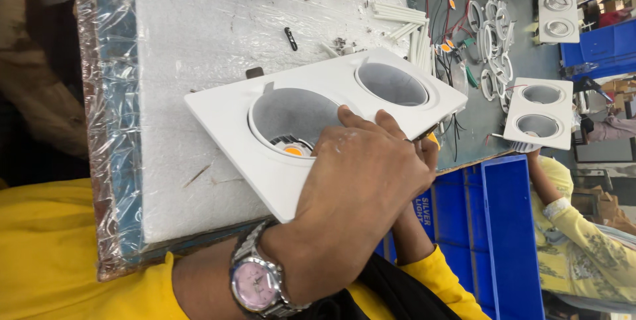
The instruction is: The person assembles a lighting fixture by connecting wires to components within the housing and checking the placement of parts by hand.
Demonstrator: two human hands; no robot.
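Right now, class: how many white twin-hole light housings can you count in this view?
3, possibly more hidden: the near housing on the foam pad under the person's hands, the middle housing held by a co-worker, the far housing at the bench's far end.

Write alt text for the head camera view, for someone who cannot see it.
A person's left hand, with a wristwatch, grips a white two-hole lamp housing on a foam-topped bench; the right hand is mostly hidden behind it. Beyond lie white rings, wires, a second housing and blue bins.
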